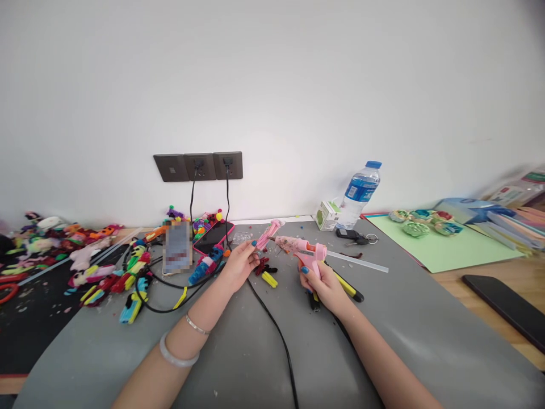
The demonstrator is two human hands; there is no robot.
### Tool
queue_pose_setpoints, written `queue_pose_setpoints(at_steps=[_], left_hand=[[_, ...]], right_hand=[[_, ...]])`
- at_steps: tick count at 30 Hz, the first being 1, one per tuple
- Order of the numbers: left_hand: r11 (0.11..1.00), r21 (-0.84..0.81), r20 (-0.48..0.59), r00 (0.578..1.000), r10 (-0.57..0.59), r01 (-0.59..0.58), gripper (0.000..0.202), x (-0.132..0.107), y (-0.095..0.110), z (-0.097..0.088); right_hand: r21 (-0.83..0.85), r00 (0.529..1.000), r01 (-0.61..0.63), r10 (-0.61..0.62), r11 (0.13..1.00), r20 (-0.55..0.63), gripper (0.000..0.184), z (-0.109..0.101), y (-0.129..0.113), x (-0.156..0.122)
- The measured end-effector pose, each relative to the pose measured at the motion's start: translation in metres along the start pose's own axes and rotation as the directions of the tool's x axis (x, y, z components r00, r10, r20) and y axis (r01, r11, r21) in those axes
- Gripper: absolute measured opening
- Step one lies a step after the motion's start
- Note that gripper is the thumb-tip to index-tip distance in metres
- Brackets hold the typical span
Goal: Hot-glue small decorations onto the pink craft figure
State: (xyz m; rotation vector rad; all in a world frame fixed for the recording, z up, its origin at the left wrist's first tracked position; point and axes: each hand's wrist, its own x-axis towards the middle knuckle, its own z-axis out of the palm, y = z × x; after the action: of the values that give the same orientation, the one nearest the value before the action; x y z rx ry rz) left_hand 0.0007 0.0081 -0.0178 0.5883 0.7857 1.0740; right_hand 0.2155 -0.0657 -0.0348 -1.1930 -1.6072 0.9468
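Note:
Between the fingertips of my left hand (pixel 243 264) is a pink pipe-cleaner piece (pixel 269 233), tilted up to the right. My right hand (pixel 324 287) is wrapped round the handle of a pink hot glue gun (pixel 300 247). Its nozzle points left and meets or nearly meets the pink piece; I cannot tell which. A clear glue stick (pixel 361 262) sticks out of the gun's back end. Below my left fingertips lie small red and yellow pipe-cleaner bits (pixel 269 278). Yellow-and-black-handled pliers (pixel 349 287) rest partly hidden behind my right hand.
Colourful pipe-cleaner figures (pixel 136 267) and black cables (pixel 272 318) spread over the left side. A phone (pixel 177 247) stands there. Behind are a water bottle (pixel 360 196), a small box (pixel 327 216) and keys (pixel 361 238). Green paper (pixel 460 250) and a dark phone (pixel 506 304) lie right.

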Motion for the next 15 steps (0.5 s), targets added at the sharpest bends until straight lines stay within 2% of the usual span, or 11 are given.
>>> queue_pose_setpoints(at_steps=[6, 15], left_hand=[[1.000, 0.011, -0.010, 1.000, 0.004, -0.004, 0.028, 0.0012, -0.0007, -0.0006], [1.000, 0.003, -0.019, 1.000, 0.019, -0.019, 0.025, 0.0012, -0.0008, -0.0005]], right_hand=[[-0.031, 0.998, 0.004, -0.006, 1.000, -0.060, 0.048, 0.0001, -0.0011, 0.0004], [-0.027, 0.998, -0.035, 0.036, 0.999, 0.054, 0.044, 0.0002, -0.0016, -0.0026]])
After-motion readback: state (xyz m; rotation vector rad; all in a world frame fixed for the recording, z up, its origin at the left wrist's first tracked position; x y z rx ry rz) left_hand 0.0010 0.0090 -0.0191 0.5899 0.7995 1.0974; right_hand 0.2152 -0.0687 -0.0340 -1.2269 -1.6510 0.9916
